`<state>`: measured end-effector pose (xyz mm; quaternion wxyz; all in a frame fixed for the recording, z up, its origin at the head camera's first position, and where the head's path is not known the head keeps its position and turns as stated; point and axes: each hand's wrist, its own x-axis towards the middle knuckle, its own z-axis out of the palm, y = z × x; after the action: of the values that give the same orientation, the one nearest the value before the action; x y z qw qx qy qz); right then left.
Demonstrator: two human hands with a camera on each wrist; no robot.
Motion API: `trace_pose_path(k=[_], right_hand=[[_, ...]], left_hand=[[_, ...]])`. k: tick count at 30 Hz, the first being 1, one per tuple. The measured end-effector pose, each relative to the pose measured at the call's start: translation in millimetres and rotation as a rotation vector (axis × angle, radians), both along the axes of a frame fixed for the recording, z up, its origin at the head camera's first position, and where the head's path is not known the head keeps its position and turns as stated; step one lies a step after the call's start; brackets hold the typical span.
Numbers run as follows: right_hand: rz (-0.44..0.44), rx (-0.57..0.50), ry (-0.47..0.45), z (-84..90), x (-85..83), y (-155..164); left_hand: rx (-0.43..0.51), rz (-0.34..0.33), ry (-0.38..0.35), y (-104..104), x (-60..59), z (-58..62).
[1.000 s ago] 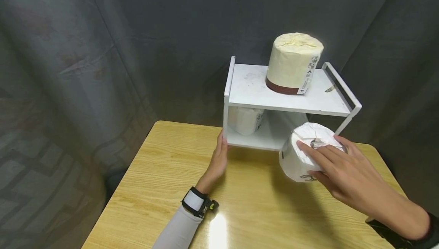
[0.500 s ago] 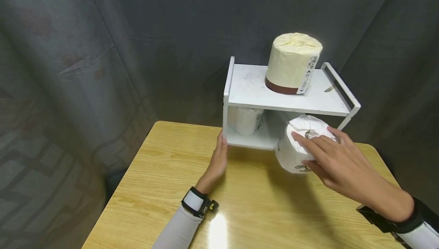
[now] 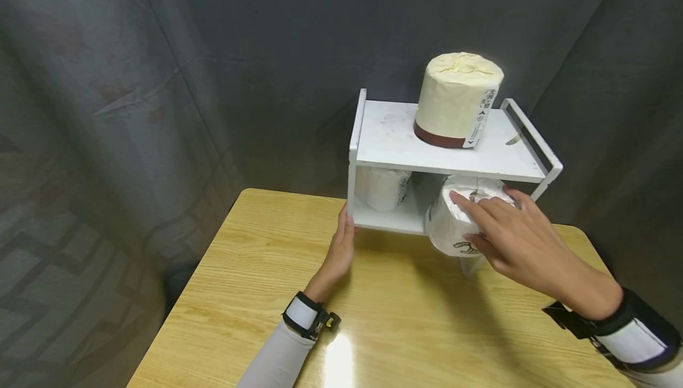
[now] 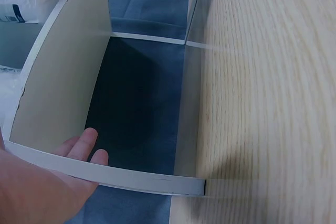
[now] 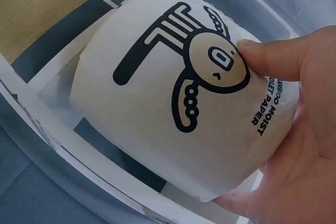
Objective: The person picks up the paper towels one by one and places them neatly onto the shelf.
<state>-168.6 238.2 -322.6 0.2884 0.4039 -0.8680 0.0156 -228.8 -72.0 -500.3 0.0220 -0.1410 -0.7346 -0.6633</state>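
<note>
A white two-tier shelf [image 3: 393,219] stands on the wooden table. My right hand [image 3: 525,244] grips a white-wrapped toilet paper roll [image 3: 453,231] from above, at the right front of the lower tier. In the right wrist view the thumb presses this roll [image 5: 152,103], which bears a black cartoon print. My left hand [image 3: 337,247] holds the left side of the shelf; in the left wrist view its fingers hook round a white bar [image 4: 152,178]. Another white roll [image 3: 381,189] sits at the lower tier's left. A cream roll [image 3: 456,100] with a brown base band stands on the top tier.
The wooden table [image 3: 256,269] stretches in front of and left of the shelf. A raised rail [image 3: 533,133] edges the top tier on the right. Dark grey cloth [image 3: 267,67] hangs behind.
My right hand has moved the white roll back and left, from in front of the shelf to the lower tier's opening. The left hand stays on the shelf's side.
</note>
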Motion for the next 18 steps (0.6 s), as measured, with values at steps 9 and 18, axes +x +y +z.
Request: trace_pose_path(k=[9, 18], right_hand=[[-0.028, 0.012, -0.025, -1.9, -13.5, -0.8], [-0.037, 0.035, 0.018, -0.5, -26.1, -4.1]], left_hand=[[0.003, -0.002, -0.005, -0.4, 1.0, -0.8], [0.012, -0.014, 0.007, -0.3, 0.7, 0.2]])
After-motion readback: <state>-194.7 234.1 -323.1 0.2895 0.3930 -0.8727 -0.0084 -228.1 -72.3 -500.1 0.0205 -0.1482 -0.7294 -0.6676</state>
